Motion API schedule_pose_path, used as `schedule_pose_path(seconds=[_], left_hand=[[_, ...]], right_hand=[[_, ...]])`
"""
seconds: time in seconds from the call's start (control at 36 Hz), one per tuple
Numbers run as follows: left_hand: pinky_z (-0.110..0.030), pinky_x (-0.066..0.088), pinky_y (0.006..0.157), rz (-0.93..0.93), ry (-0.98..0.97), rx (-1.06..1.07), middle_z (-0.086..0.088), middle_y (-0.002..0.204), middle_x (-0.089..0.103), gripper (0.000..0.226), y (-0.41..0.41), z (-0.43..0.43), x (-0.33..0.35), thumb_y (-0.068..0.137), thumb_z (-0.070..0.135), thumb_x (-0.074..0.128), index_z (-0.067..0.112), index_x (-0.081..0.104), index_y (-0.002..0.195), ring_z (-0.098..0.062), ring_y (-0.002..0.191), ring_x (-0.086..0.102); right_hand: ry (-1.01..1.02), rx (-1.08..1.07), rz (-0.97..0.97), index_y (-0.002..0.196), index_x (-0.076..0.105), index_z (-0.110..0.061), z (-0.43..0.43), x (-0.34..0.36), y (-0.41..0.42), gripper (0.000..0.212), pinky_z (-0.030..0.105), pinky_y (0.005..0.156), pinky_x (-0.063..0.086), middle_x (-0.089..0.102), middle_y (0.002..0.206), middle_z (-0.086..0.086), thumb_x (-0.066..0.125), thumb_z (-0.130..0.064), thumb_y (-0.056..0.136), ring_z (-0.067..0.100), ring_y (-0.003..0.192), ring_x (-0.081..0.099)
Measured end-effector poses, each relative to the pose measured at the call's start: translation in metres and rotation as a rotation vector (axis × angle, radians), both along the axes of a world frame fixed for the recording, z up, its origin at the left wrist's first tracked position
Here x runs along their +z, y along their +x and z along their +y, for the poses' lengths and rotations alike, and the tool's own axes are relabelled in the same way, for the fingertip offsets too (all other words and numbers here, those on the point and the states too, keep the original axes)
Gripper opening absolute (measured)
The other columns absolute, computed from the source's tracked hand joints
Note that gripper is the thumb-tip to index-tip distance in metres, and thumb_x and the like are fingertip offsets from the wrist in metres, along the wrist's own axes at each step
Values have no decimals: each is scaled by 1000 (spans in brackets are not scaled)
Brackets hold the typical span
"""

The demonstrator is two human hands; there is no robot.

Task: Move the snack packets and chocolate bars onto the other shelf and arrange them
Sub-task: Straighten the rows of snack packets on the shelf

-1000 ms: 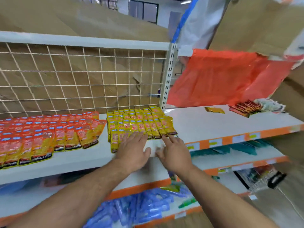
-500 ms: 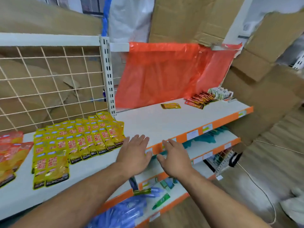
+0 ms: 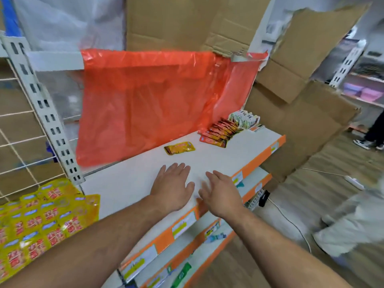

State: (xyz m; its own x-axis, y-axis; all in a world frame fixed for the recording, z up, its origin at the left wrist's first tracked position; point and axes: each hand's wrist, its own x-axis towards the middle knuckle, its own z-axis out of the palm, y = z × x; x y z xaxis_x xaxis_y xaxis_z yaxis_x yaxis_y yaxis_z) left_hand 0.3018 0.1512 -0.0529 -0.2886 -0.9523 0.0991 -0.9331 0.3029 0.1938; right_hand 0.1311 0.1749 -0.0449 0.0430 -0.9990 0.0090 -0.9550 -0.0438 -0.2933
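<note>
Now left hand (image 3: 173,187), right hand (image 3: 221,194) flat over white shelf (image 3: 124,183), fingers straight, holding nothing.

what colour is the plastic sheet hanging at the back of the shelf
The plastic sheet is translucent orange-red, clearest in the head view.

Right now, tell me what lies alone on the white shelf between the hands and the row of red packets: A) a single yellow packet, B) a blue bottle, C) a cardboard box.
A: a single yellow packet lies flat on the white shelf, apart from the row of red packets.
</note>
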Motion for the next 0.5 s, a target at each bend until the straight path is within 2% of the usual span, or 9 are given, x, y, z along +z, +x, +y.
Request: schedule_pose_path(seconds=[0.14, 0.25, 0.31, 0.36, 0.5], left_hand=[[-41, 9, 121, -2, -10, -16, 2, 162, 26, 62, -15, -36, -5, 99, 50, 27, 22, 27, 155, -18, 149, 20], [-40, 12, 120, 16, -12, 24, 0, 159, 32, 77, -29, -63, -9, 88, 56, 10, 21, 31, 153, -18, 147, 25], [-39, 11, 121, -2, 14, 50, 1, 161, 28, 66, -34, -79, -17, 97, 53, 24, 21, 28, 154, -17, 148, 22], [-40, 11, 122, -22, 28, 80, 0, 161, 26, 64, -39, -95, -22, 99, 51, 34, 21, 26, 154, -17, 149, 21], [-39, 20, 120, -31, 48, 198, -4, 159, 31, 70, -49, -128, -30, 96, 53, 40, 15, 28, 153, -21, 146, 26]], right_hand=[[23, 2, 11, 154, 34, -17, -30, -3, -17, 68, 34, 119, 25, 31, 159, 10, 53, -45, 96, 27, 146, 26], [33, 32, 27, 154, 35, -17, -63, -10, -36, 68, 36, 119, 27, 34, 158, 9, 54, -46, 95, 27, 147, 26], [45, 37, 13, 154, 34, -19, -82, -14, -44, 68, 35, 118, 27, 32, 159, 7, 54, -46, 95, 25, 147, 25], [55, 54, 17, 155, 32, -21, -103, -17, -54, 69, 34, 118, 27, 29, 161, 5, 53, -47, 95, 24, 147, 24], [75, 137, 55, 155, 31, -19, -155, -25, -80, 71, 34, 116, 27, 27, 161, 5, 53, -50, 95, 25, 147, 24]])
